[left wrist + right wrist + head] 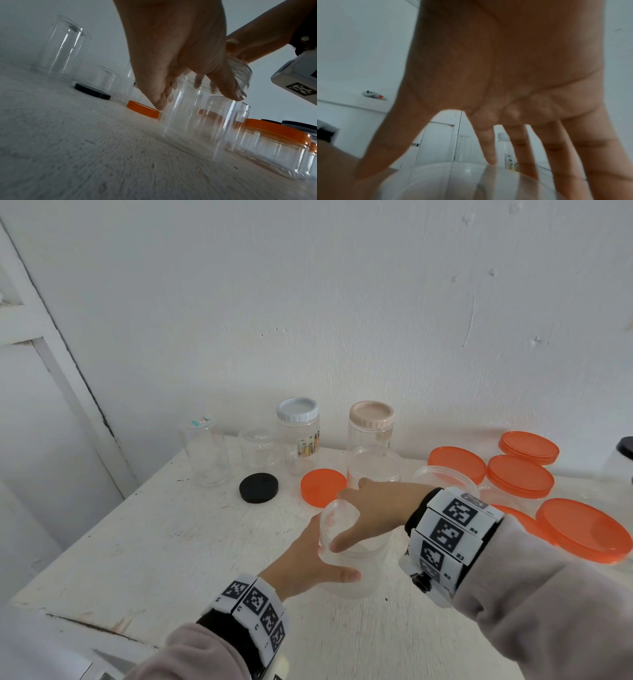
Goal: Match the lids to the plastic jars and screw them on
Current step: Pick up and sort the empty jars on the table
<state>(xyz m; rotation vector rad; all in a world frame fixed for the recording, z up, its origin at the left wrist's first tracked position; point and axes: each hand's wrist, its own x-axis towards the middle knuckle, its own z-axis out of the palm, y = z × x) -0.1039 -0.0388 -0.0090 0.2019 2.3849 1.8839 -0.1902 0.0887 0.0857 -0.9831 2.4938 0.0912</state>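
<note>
A clear open jar (356, 580) stands on the white table (171, 542) near the front middle. My left hand (330, 561) grips its side, thumb in front and fingers behind; the left wrist view shows the same hand (199, 101) and jar (185, 121). My right hand (346, 522) comes from the right and holds a clear lid (329, 518) tilted over the jar's mouth, thumb on the near rim, fingers on the far rim. In the right wrist view the spread right hand (426, 169) sits above the lid (453, 180).
A loose orange lid (323, 487) and a black lid (258, 487) lie behind the hands. At the back stand clear jars, one white-capped (297, 409), one pink-capped (371, 414), and an open jar (375, 470). Orange-lidded tubs (520, 477) crowd the right side.
</note>
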